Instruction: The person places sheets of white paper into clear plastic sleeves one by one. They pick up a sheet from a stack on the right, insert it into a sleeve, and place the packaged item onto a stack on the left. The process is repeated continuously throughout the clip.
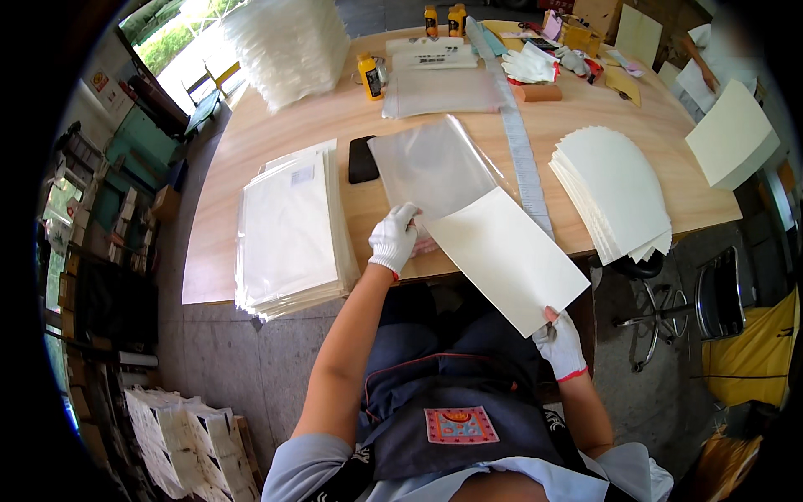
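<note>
In the head view, a cream sheet [506, 259] lies slantwise between the person's hands, its far edge meeting the near edge of a clear sleeve [439, 167]. The gloved left hand [394, 238] is curled, pinching the sleeve's near corner; whether it also grips the sheet cannot be told. The gloved right hand [559, 343] grasps the sheet's near corner, thumb on top.
</note>
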Tool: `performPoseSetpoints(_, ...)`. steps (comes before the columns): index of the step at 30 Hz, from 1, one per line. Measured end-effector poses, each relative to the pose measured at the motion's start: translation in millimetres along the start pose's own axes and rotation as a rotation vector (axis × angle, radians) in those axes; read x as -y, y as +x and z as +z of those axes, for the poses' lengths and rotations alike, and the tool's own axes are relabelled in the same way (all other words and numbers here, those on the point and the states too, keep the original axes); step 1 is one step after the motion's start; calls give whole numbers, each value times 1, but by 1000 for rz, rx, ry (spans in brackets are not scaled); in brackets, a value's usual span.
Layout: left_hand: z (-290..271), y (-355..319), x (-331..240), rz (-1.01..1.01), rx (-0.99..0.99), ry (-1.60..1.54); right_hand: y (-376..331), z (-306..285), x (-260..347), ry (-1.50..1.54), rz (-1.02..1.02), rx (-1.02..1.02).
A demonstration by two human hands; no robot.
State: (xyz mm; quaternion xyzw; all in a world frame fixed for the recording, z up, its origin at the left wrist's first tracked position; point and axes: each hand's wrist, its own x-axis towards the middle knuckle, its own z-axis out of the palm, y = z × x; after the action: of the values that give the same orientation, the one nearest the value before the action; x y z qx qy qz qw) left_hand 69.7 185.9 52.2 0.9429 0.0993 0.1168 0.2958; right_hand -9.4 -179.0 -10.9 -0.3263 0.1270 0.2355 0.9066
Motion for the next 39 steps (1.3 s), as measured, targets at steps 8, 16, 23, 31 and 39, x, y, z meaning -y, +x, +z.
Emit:
performPoseSetpoints(8,8,-1,8,134,93,209,28,17,71,-409,-34,-7)
performPoseSetpoints(16,14,4,27,66,-7,224,40,56,54,-161,-105,-47)
performPoseSetpoints(23,-9,-3,3,-11,-42,-18,26,47,9,-135,-137,-83)
performPoseSetpoints(31,44,-45,-22,-61,-613,-802,-9,90,-28,-150,-102,-49)
performPoseSetpoints(39,102,-17,-11,-509,-161,-1995,0,107,-15,-282,-112,-62)
